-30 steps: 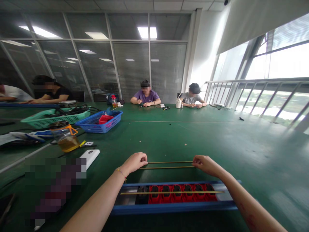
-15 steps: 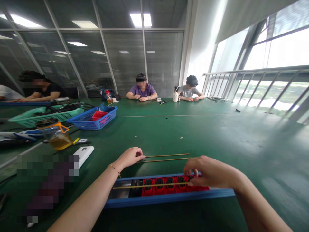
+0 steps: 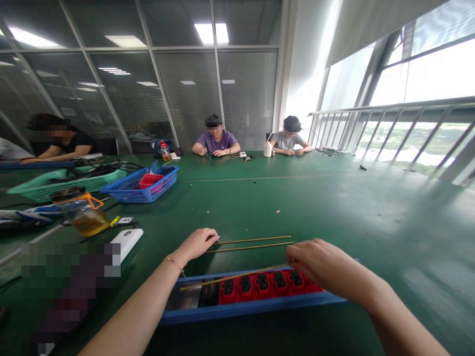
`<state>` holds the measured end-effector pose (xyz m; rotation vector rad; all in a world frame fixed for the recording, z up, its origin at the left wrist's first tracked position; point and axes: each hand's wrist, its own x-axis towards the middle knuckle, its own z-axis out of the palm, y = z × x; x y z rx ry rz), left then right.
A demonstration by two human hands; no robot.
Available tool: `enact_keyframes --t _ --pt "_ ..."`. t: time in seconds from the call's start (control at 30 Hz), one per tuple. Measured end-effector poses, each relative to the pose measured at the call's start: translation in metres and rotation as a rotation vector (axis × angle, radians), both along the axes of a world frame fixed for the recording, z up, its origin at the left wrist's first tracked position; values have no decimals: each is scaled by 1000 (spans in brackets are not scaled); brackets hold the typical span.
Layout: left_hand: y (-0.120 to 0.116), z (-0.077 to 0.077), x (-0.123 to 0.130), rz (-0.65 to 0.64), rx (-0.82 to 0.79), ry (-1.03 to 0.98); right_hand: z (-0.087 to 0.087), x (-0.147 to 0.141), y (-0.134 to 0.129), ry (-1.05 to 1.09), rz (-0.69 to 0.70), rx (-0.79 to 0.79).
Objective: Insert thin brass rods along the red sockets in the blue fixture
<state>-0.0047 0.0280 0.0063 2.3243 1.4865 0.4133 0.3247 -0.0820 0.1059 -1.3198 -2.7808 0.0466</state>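
Observation:
In front of me lies a long blue power-strip housing (image 3: 256,310) with a row of red socket modules (image 3: 254,297) with black centres. My right hand (image 3: 319,257), above its right part, pinches one end of a thin yellow-brown rod (image 3: 237,275), which slants left across the housing. Two similar rods lie side by side on the table behind it, the far rod (image 3: 260,239) and the near rod (image 3: 256,246). My left hand (image 3: 198,244) rests at their left ends, fingers curled together; whether it grips one is hidden. A grey metal section (image 3: 189,298) shows at the housing's left.
On the green table (image 3: 356,217) at left are a white power bank (image 3: 128,242), a jar (image 3: 87,217), a blue basket (image 3: 143,190) and a green basket (image 3: 70,185). Several people sit at the table, two of them across from me near a white bottle (image 3: 267,149).
My right hand has lifted its end of the rod, moving slightly up and away, and the rod now slants. My left hand has shifted slightly left along the two rods.

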Motion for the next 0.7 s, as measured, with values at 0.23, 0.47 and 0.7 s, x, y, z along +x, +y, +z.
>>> enact_keyframes --t 0.23,0.47,0.7 --pt "3 -1 -7 94 -30 -49 -14 24 31 39 -155 -29" --pt "0 8 -8 58 13 -4 -54 2 63 -98 -132 -11" --pt "-9 17 3 -54 31 115 -69 -18 91 -213 -73 24"
